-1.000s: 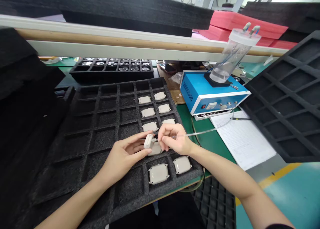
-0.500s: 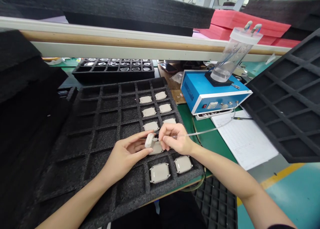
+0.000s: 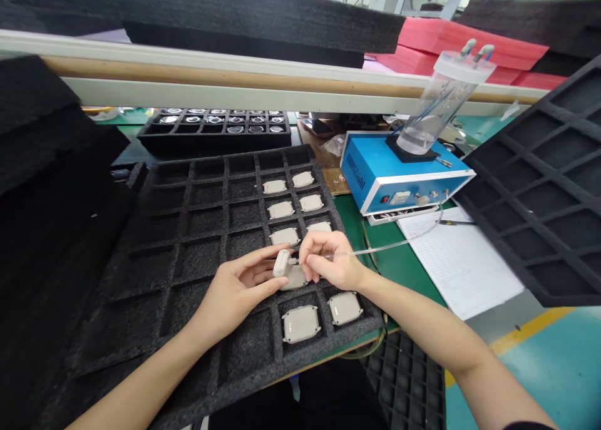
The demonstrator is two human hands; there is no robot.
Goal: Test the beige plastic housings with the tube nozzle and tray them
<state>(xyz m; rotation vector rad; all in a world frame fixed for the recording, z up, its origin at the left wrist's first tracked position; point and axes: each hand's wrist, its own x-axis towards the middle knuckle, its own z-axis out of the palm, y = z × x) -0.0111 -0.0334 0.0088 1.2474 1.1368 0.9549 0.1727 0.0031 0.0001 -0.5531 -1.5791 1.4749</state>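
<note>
The left hand [image 3: 241, 280] is partly curled, palm turned inward, with thumb and fingertips pinching a pale case [image 3: 282, 264] tipped up on edge. The right hand [image 3: 331, 258] is drawn nearly closed around the end of a clear tube [image 3: 399, 245]; its own fingers hide most of that grip. A small light tip [image 3: 293, 261] bridges the gap between the hands, its far end at the case; whether it touches cannot be told.

Directly under the hands lies a lower case [image 3: 295, 280] in its pocket of the black tray [image 3: 310, 357]. Nearer the wearer sit two more, a front case [image 3: 300, 323] and a corner case [image 3: 345, 308], and others lie beyond the fingers. From the right hand the tube runs off rightward to a blue machine [image 3: 408, 189], past the edge of a paper [image 3: 455, 261] on the green surface [image 3: 350, 214].

The left grip looks light, so a push from the tip could swivel the case or drop it onto the one below. A tug on the tube, should it snag on the paper, might drag the tip off line. If anything leaks from the tip, it would probably land on the lower case.
</note>
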